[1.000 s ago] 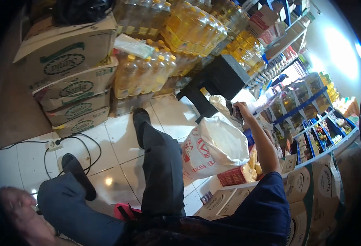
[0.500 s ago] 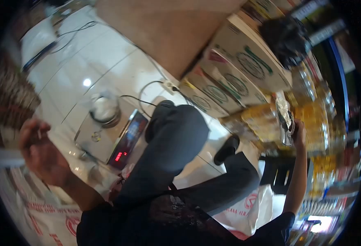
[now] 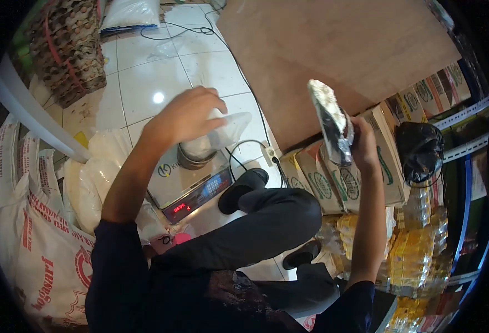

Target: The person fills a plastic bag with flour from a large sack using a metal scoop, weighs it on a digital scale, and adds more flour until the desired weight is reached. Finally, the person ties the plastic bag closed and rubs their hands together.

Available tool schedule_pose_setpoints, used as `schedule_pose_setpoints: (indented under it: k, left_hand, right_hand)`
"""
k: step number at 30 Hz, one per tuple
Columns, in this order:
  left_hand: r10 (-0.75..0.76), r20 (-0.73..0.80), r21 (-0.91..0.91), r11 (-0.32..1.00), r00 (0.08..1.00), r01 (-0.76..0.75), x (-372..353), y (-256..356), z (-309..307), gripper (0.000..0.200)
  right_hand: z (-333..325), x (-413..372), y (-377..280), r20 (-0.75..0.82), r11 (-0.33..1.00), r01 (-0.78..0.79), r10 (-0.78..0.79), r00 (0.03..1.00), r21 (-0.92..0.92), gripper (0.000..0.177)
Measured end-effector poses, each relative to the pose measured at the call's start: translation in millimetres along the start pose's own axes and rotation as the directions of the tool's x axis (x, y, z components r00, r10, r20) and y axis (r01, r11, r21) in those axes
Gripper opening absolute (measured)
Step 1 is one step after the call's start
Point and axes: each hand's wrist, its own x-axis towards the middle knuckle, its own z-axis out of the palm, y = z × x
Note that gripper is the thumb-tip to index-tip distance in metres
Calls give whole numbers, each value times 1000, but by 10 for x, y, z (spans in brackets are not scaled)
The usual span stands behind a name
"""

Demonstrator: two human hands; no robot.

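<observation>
My right hand (image 3: 363,141) is closed around the handle of a metal scoop (image 3: 338,147), raised at the right with white powder in it. My left hand (image 3: 191,116) is over the digital scale (image 3: 164,186), thumb and fingers apart. Right below its fingers, a clear plastic bag (image 3: 234,129) with white contents sits in a round bowl (image 3: 194,161) on the scale's platform. The bag's loose top spreads out to the right of my thumb. Red digits glow on the scale's front panel.
Large white printed sacks (image 3: 50,261) stand at the left, near a stack of egg trays (image 3: 69,50). Cardboard boxes (image 3: 322,180) and bottles of yellow oil (image 3: 419,250) line the right. A power strip (image 3: 270,155) and cables lie on the tiled floor.
The view has turned. My left hand has moved from the left side to over the bag on the scale. The scoop, held in my right hand, is now nearer the scale.
</observation>
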Motion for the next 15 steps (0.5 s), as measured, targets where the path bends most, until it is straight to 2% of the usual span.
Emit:
schedule_pose_setpoints:
  k: [2, 3, 6, 7, 9, 12, 15]
  left_hand:
    - [-38, 245, 74, 997, 969, 20, 216, -59, 41, 20]
    - [-61, 364, 110, 994, 930, 23, 301, -52, 54, 21]
    - [-80, 373, 365, 928, 925, -67, 448, 8, 112, 16]
    - [-90, 294, 386, 922, 952, -32, 459, -24, 145, 15]
    - [-108, 134, 418, 908, 985, 42, 493, -88, 181, 13]
    - [-268, -3, 431, 869, 963, 243, 506, -174, 77, 12]
    - [-296, -27, 421, 863, 955, 279, 461, -285, 69, 12]
  right_hand:
    - [74, 243, 101, 153, 997, -41, 52, 987, -71, 28]
    - [344, 184, 15, 101, 996, -20, 29, 995, -87, 29]
    - [738, 50, -81, 90, 989, 29, -16, 996, -145, 31]
    - [840, 3, -100, 41, 992, 1, 4, 999, -123, 31]
    - [873, -6, -72, 109, 982, 19, 1, 994, -187, 31]
    - [967, -41, -16, 140, 976, 18, 12, 990, -216, 31]
    - [1082, -65, 26, 122, 985, 0, 21, 992, -171, 31]
